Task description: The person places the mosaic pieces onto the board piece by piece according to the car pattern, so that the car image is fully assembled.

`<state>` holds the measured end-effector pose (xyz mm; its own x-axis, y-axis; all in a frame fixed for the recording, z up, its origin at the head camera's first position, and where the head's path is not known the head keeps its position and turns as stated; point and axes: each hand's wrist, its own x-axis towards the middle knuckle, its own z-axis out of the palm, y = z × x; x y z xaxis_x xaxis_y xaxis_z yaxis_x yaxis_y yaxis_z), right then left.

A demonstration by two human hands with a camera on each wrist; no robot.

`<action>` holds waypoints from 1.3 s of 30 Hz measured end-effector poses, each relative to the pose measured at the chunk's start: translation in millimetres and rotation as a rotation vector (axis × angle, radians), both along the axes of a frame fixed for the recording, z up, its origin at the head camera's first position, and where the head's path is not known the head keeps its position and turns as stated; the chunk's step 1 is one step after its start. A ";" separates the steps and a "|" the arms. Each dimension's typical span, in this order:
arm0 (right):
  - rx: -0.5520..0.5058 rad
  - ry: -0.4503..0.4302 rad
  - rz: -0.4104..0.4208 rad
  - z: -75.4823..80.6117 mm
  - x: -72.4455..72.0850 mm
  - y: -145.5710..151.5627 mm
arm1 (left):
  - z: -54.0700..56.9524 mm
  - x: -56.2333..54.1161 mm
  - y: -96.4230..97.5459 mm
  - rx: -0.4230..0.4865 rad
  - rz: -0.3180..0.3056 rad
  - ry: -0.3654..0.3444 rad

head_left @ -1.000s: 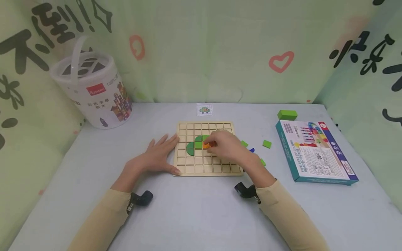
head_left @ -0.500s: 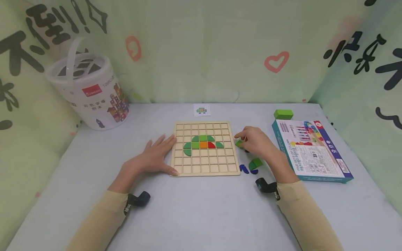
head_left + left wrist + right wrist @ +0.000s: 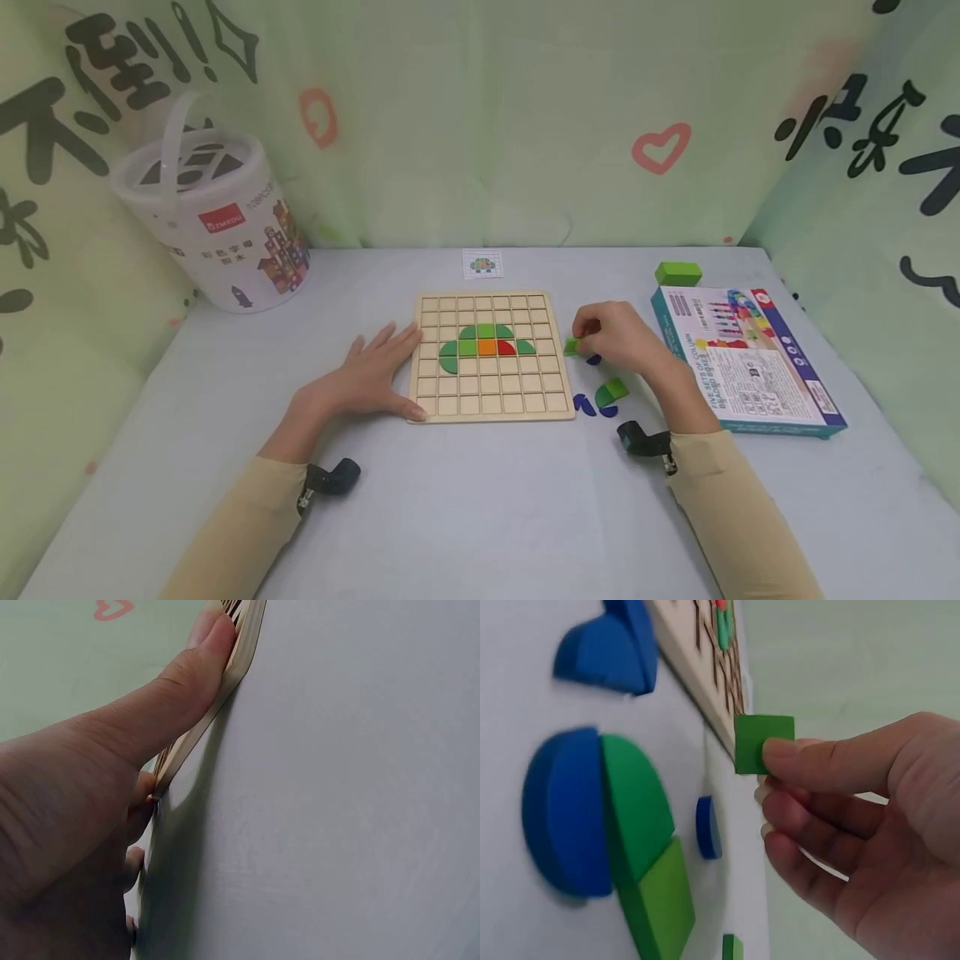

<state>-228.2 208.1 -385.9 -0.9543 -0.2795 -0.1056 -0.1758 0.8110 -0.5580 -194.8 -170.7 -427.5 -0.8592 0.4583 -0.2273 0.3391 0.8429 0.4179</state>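
My left hand lies with spread fingers along the left edge of a wooden grid board. Its thumb presses the near left corner, which the left wrist view shows close up. Just right of the board, my right hand pinches a green square block between thumb and fingers. Set in the board's grid are light green squares, dark green rounded pieces, an orange square and a red rounded piece.
Loose blue pieces and green pieces lie right of the board. A small pattern card is behind it. On the right are a flat box and a green block. A white bucket stands back left.
My right hand has left the board, where an orange square and red piece now show uncovered. It has moved right and pinches a green square block. The left hand stays on the board's edge.
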 end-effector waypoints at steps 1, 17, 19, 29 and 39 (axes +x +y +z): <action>-0.019 0.002 0.004 1.4 1.0 -2.4 | 0.1 0.1 0.0 -0.001 0.000 -0.001; -0.284 -0.020 0.185 -11.7 9.1 -101.4 | 1.2 -0.8 -0.1 -0.015 0.003 0.002; -0.270 -0.010 0.194 -13.9 8.5 -108.5 | 0.3 -1.3 0.3 -0.009 -0.001 0.000; -0.114 0.043 0.214 -16.6 11.5 -120.3 | 2.0 -1.4 2.6 0.004 -0.010 -0.009; -0.068 0.094 0.268 -17.0 15.9 -127.1 | 1.8 -1.0 0.5 -0.005 -0.008 -0.010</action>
